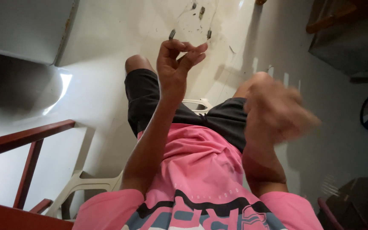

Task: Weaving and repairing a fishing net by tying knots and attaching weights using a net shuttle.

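I look down at my own lap: a pink shirt and black shorts, seated on a white plastic chair. My left hand is raised in front of my knees, with the fingertips curled in against the thumb in a pinch. Nothing is visible between them. My right hand hovers over my right thigh and is smeared by motion blur. Its fingers cannot be made out, and I see nothing in it.
A pale tiled floor with small dark scraps lies beyond my knees. A red-brown wooden rail stands at the lower left. Dark furniture is at the upper right and a dark object at the lower right.
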